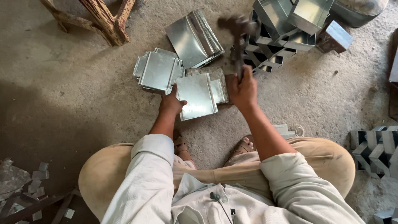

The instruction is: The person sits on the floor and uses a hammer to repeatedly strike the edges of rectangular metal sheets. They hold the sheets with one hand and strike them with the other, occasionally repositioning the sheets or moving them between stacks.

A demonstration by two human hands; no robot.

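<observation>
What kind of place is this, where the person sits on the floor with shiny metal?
Probably a small sheet-metal workshop. The right hand lifts a hammer, the left hand steadies a metal sheet, folded metal boxes are piled nearby, and offcuts lie on the concrete floor.

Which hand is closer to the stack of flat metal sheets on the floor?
Left. The left hand sits just below the stack of flat metal sheets, near its lower right corner. The right hand, gripping a hammer, is farther right.
</observation>
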